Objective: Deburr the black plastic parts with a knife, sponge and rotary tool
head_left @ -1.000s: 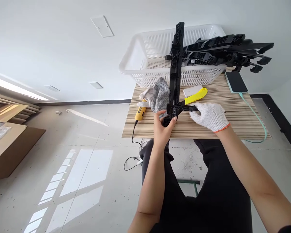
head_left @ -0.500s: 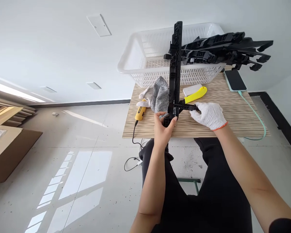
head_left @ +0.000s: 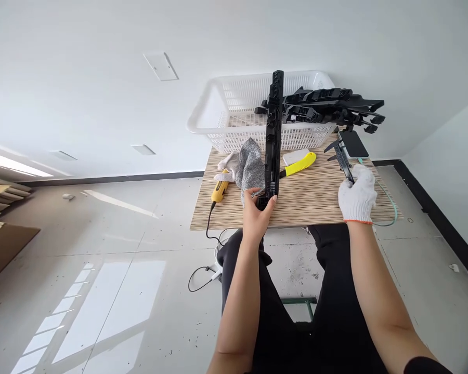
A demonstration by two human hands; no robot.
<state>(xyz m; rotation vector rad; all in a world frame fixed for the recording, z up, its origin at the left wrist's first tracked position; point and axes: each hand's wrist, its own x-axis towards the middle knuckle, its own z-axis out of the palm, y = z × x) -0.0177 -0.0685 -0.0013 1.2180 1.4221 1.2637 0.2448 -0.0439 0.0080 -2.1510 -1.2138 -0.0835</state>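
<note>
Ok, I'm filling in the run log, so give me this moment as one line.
left hand: bare, holds long black part | right hand: gloved, holds caliper | caliper: apart from part | yellow-handled tool: on table

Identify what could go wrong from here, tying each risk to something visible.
The bare left hand holds the long black part near its lower end, so the far end might swing.
The yellow-handled tool appears close to that part and might get knocked.
The caliper in the gloved right hand is near the phone, which it could scratch.
</note>
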